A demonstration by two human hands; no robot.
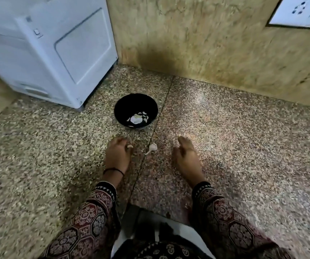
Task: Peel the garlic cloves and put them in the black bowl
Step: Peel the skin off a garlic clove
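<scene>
A black bowl (136,107) stands on the speckled counter and holds several pale garlic cloves and bits of skin (137,118). In front of it lies a garlic piece with a stalk (152,147). My left hand (117,155) is left of that piece, fingers curled round a small garlic clove (130,146) at its fingertips. To the right of the stalked piece, my right hand (185,156) hovers over the counter with relaxed fingers and holds nothing.
A white appliance (47,47) stands at the back left, close to the bowl. A yellowish tiled wall (206,40) runs behind the counter, with a white socket plate (300,12) at the top right. The counter's front edge (141,208) is near my body.
</scene>
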